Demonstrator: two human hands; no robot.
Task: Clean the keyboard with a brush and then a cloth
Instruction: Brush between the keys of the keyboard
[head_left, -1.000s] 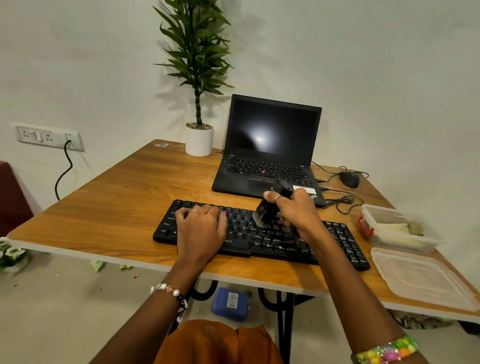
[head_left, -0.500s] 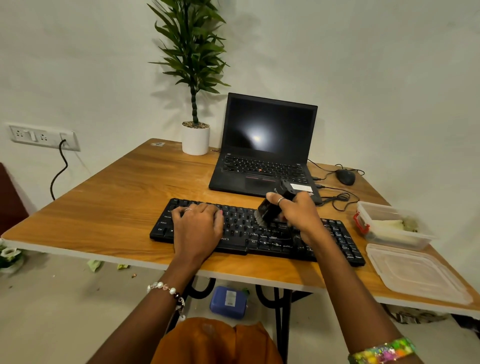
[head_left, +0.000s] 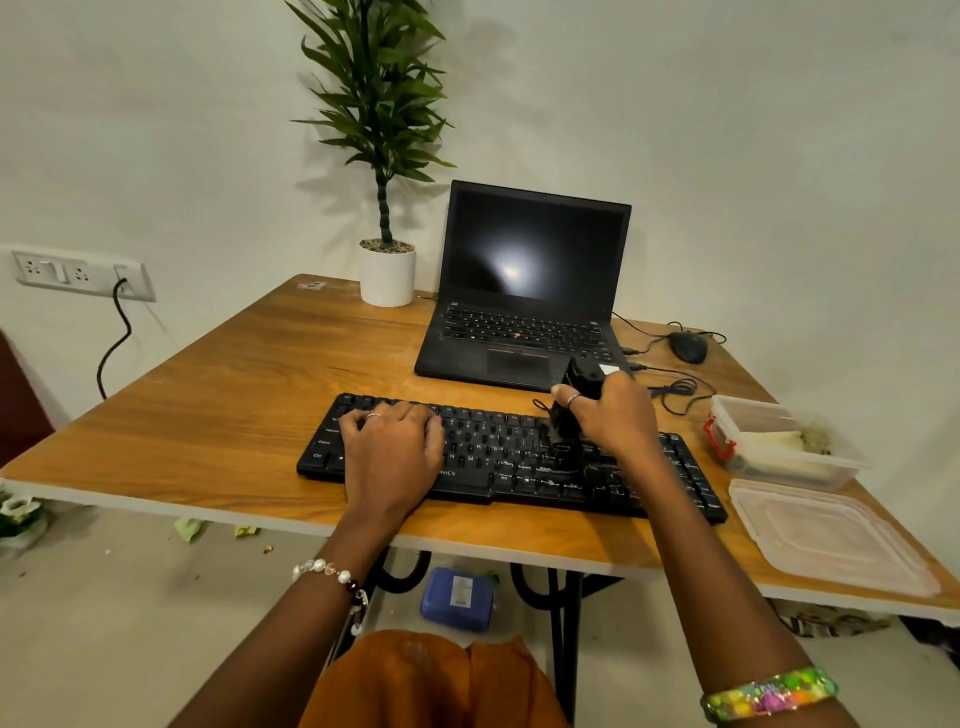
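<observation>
Right hand (head_left: 615, 415) fingers grip the brush (head_left: 569, 410); flat left hand (head_left: 392, 447) steadies the keyboard (head_left: 498, 457) — sweep lightly between keys.

A wooden counter (head_left: 218, 395) stands against a pale wall. At its far edge sits a white pot (head_left: 387, 274) holding a tall green plant (head_left: 374, 98). Just right of the pot, an open black laptop (head_left: 524, 291) shows a dark screen with a glare spot. Right of the laptop lies a black mouse (head_left: 687, 347), its thin cables (head_left: 675, 387) looping across the wood. Near the right edge rests a clear plastic box (head_left: 779, 447) with a red clasp, and just in front of it lies a flat clear lid (head_left: 826, 535). On the left wall a socket strip (head_left: 83, 273) has a black cord (head_left: 117, 338) hanging from it. Beneath the counter, a blue case (head_left: 457, 599) lies on the floor (head_left: 104, 623) beside black metal legs (head_left: 558, 623).
</observation>
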